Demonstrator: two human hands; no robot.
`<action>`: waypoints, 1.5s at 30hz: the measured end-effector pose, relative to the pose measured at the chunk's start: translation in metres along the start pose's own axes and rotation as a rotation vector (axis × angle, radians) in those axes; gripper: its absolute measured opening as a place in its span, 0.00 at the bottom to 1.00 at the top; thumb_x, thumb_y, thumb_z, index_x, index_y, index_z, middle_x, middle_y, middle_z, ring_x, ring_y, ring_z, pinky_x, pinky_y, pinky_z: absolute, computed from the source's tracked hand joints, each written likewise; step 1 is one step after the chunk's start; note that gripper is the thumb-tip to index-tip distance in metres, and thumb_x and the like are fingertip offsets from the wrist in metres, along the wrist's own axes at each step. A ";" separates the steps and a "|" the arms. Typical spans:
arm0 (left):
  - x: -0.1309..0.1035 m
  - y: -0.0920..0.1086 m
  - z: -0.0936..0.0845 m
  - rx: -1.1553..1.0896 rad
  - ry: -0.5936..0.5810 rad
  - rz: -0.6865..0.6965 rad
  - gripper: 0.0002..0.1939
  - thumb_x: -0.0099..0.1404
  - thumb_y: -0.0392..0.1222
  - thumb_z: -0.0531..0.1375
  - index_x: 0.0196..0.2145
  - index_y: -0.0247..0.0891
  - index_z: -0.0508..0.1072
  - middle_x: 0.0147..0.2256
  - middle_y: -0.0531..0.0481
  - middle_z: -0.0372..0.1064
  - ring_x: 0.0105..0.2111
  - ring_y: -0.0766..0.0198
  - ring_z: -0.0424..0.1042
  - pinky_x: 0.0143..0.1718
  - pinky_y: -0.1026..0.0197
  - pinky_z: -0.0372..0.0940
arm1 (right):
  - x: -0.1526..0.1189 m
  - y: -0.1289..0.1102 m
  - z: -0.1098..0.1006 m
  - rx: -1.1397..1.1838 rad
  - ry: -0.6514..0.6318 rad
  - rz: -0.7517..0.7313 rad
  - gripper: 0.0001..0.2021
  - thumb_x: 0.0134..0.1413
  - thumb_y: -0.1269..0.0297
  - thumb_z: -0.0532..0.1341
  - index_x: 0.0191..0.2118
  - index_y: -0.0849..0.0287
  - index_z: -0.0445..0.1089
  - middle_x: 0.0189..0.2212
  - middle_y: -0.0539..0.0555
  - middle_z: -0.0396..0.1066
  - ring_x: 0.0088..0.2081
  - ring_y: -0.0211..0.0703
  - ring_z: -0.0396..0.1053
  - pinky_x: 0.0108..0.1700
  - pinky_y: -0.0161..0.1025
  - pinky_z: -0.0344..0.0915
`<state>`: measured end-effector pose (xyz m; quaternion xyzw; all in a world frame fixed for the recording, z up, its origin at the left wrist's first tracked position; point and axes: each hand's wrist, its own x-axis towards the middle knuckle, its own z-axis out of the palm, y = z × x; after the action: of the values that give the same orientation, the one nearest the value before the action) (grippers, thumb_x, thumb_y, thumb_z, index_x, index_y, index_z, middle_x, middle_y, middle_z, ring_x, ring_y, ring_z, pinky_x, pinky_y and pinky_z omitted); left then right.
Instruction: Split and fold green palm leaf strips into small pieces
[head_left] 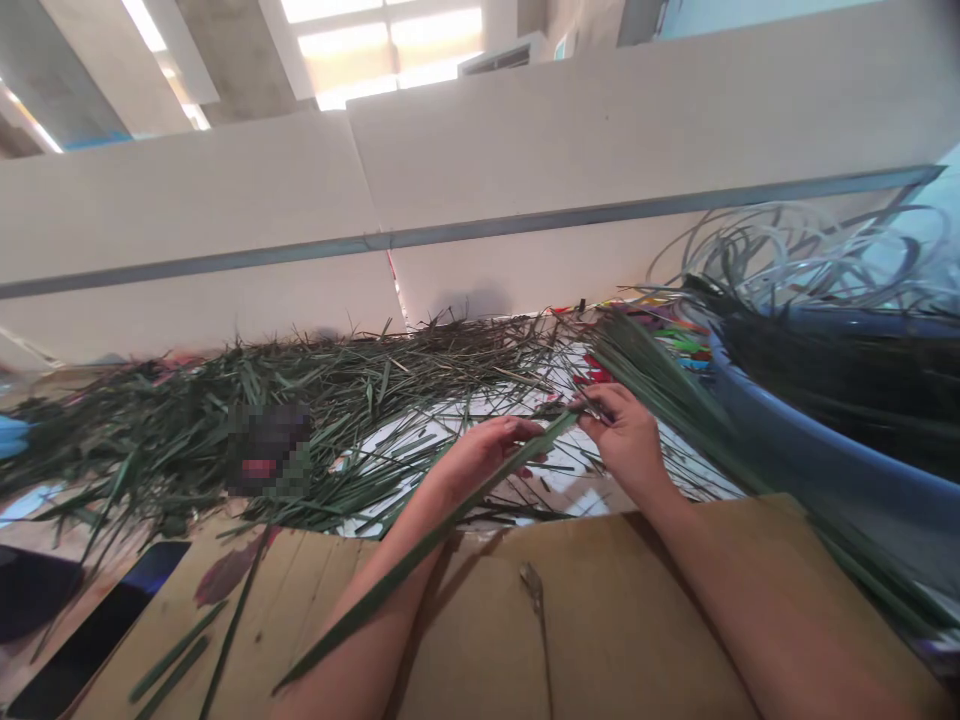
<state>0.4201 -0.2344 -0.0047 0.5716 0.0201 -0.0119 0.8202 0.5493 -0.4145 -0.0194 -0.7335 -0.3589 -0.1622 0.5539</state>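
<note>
A long green leaf strip (442, 525) slants up across my left forearm to my fingers. My right hand (628, 440) pinches its upper end between thumb and fingertips. Curled around the strip a little lower down is my left hand (491, 455); the strip hides part of its fingers. Beneath both forearms lies a brown cardboard sheet (622, 610). On it rest a thin stalk with a frayed tip (532, 585) and two short cut leaf pieces (176, 650) at the left.
A heap of loose green leaves (382, 375) spreads along the low white wall (225, 205). At the right, a leaf bundle (667, 385) leans by a blue tub (817, 440), with pale coiled strips (795, 250) behind. A dark flat device (97, 630) lies at lower left.
</note>
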 end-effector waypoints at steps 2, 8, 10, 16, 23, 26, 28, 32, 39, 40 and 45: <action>0.000 0.000 0.005 0.038 -0.031 -0.067 0.25 0.58 0.55 0.65 0.47 0.34 0.76 0.38 0.41 0.76 0.31 0.60 0.75 0.32 0.61 0.66 | 0.001 0.000 0.000 0.027 0.034 -0.025 0.06 0.49 0.69 0.61 0.34 0.54 0.74 0.40 0.55 0.71 0.44 0.50 0.70 0.46 0.46 0.66; 0.002 0.002 0.013 0.091 0.078 -0.076 0.23 0.50 0.54 0.71 0.33 0.33 0.72 0.23 0.52 0.68 0.21 0.70 0.66 0.26 0.64 0.61 | 0.003 -0.006 0.001 0.084 0.028 0.060 0.09 0.50 0.66 0.64 0.40 0.53 0.75 0.52 0.58 0.69 0.54 0.53 0.66 0.53 0.48 0.64; 0.003 0.002 0.010 0.093 0.159 -0.041 0.24 0.48 0.55 0.72 0.33 0.34 0.70 0.23 0.53 0.67 0.22 0.69 0.66 0.25 0.64 0.61 | 0.004 -0.004 0.001 0.138 0.068 0.164 0.14 0.50 0.62 0.65 0.44 0.53 0.74 0.51 0.58 0.71 0.52 0.53 0.67 0.53 0.49 0.63; 0.005 0.000 0.009 0.108 0.222 0.037 0.26 0.53 0.58 0.68 0.42 0.37 0.69 0.22 0.58 0.64 0.18 0.70 0.63 0.23 0.64 0.60 | 0.001 -0.001 0.010 0.502 -0.148 0.488 0.16 0.46 0.48 0.69 0.32 0.56 0.73 0.29 0.53 0.73 0.35 0.48 0.68 0.40 0.44 0.64; 0.007 -0.011 0.013 0.202 0.114 0.014 0.28 0.53 0.54 0.69 0.48 0.38 0.72 0.25 0.58 0.61 0.20 0.72 0.61 0.23 0.65 0.58 | -0.005 -0.009 0.022 0.642 -0.278 0.668 0.21 0.42 0.44 0.71 0.30 0.58 0.72 0.21 0.48 0.68 0.21 0.35 0.57 0.25 0.37 0.51; 0.009 -0.014 0.011 0.190 0.099 0.028 0.26 0.54 0.52 0.69 0.48 0.38 0.74 0.27 0.56 0.63 0.22 0.72 0.61 0.24 0.65 0.56 | -0.005 -0.006 0.022 0.635 -0.309 0.752 0.21 0.41 0.45 0.71 0.31 0.59 0.71 0.20 0.46 0.67 0.17 0.31 0.46 0.21 0.36 0.40; 0.008 -0.014 0.011 0.152 0.098 0.030 0.25 0.54 0.51 0.69 0.48 0.38 0.75 0.27 0.55 0.64 0.22 0.71 0.59 0.25 0.65 0.54 | -0.005 -0.002 0.022 0.668 -0.314 0.775 0.20 0.41 0.47 0.72 0.31 0.58 0.71 0.21 0.47 0.68 0.17 0.30 0.47 0.21 0.36 0.38; 0.006 -0.015 0.015 0.077 0.073 0.031 0.24 0.55 0.49 0.69 0.48 0.38 0.76 0.25 0.56 0.60 0.23 0.72 0.55 0.26 0.66 0.50 | -0.007 0.002 0.023 0.742 -0.302 0.810 0.19 0.39 0.51 0.73 0.30 0.59 0.71 0.22 0.48 0.69 0.18 0.31 0.50 0.21 0.36 0.40; 0.004 -0.018 0.017 0.138 0.133 -0.043 0.27 0.54 0.50 0.69 0.49 0.39 0.72 0.26 0.58 0.60 0.24 0.71 0.58 0.27 0.66 0.52 | -0.004 0.000 0.023 0.836 -0.231 0.776 0.20 0.31 0.54 0.77 0.28 0.57 0.71 0.24 0.48 0.70 0.26 0.38 0.63 0.29 0.37 0.57; 0.004 -0.018 0.016 0.173 0.135 -0.059 0.25 0.54 0.50 0.69 0.47 0.38 0.73 0.27 0.56 0.62 0.25 0.70 0.59 0.28 0.66 0.53 | -0.003 0.000 0.023 0.830 -0.214 0.745 0.20 0.31 0.54 0.77 0.28 0.57 0.71 0.25 0.48 0.71 0.28 0.39 0.65 0.32 0.37 0.59; 0.004 -0.020 0.014 0.255 0.083 -0.079 0.18 0.56 0.55 0.67 0.33 0.36 0.73 0.28 0.53 0.66 0.27 0.69 0.62 0.29 0.66 0.55 | -0.001 0.004 0.022 0.784 -0.164 0.655 0.20 0.33 0.52 0.76 0.27 0.56 0.70 0.25 0.48 0.69 0.29 0.40 0.64 0.34 0.38 0.60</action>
<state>0.4231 -0.2544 -0.0190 0.6698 0.0746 -0.0230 0.7384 0.5478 -0.3953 -0.0299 -0.5549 -0.1867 0.2246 0.7790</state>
